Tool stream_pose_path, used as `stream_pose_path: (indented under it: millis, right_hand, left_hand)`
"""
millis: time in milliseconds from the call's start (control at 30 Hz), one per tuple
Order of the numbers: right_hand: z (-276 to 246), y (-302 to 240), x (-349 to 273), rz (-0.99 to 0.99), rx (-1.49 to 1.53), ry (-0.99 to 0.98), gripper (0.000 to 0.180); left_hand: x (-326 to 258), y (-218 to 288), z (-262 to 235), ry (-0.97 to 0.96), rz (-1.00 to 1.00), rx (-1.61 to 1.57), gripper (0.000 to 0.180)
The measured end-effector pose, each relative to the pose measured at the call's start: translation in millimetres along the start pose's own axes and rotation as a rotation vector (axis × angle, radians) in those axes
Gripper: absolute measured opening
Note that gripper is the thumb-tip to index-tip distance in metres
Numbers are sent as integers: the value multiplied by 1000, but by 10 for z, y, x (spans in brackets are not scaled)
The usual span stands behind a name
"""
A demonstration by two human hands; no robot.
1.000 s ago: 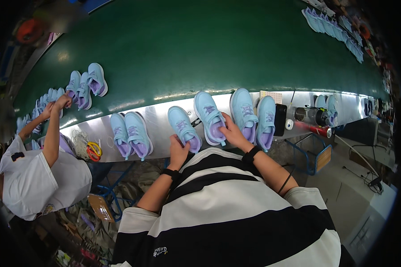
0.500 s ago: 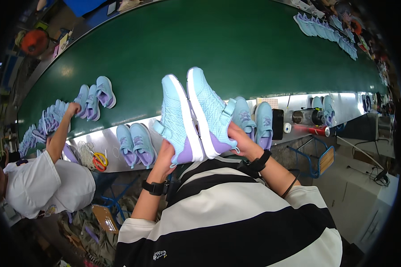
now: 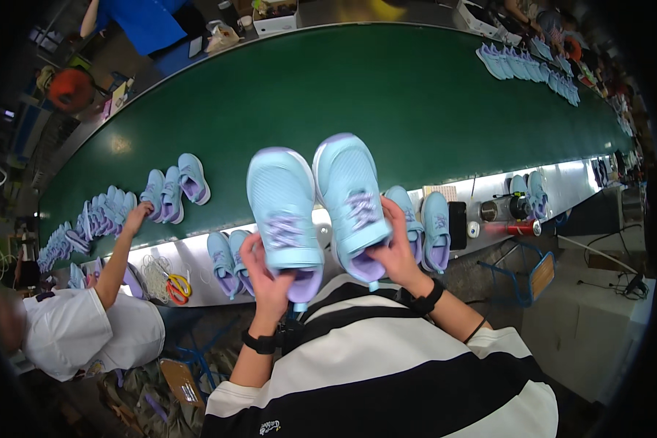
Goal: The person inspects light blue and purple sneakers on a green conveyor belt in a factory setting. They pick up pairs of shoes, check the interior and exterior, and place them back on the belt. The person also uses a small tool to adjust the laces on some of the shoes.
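Two light-blue sneakers with lilac linings and laces are held up side by side in front of me, toes pointing away. My left hand (image 3: 269, 281) grips the left sneaker (image 3: 279, 190) at its heel opening, thumb inside. With its fingers along the outer side, my right hand (image 3: 398, 252) holds the right sneaker (image 3: 348, 182) at the opening. Their tops face up, so laces and straps show. Behind my left hand stands a pair of like sneakers (image 3: 223, 259), partly hidden. Another pair (image 3: 436, 226) stands just right of my right hand.
A green work surface (image 3: 416, 95) stretches across, with a metal ledge (image 3: 197, 252) on my side. A co-worker's hand (image 3: 140, 215) touches sneakers on the left. Scissors (image 3: 177, 288), a black phone (image 3: 457, 225), a clear bottle (image 3: 496, 209) and a red can (image 3: 515, 228) lie along the ledge. Blue-framed stools (image 3: 522, 277) stand below.
Both sneakers have been turned from sides and soles facing each other to tops up, and now sit slightly farther apart. The view has shifted a little. The co-worker's hand remains by the left sneakers.
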State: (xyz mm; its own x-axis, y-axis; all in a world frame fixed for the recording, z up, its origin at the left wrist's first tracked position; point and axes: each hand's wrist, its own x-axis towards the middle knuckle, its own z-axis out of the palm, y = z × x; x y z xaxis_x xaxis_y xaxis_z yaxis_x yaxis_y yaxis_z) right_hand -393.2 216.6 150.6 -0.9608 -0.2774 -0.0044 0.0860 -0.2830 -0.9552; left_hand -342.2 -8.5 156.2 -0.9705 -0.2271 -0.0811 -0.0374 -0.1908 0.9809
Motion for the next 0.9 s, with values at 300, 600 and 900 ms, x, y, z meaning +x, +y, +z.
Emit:
stream_pose_path:
  millis: [300,600,900]
  right_hand:
    - [-104,264,-82,-422,-881,117,83]
    - [-186,1537,-285,88,-1153,-62,84]
    - [-573,1767,-91,444,-560,-195,57]
  left_hand:
    - [-99,-185,-122,160,405,784,72]
    - [-257,-1444,-380,-59,-9,898,74]
    - [47,-1797,-782,-329,-354,553,52]
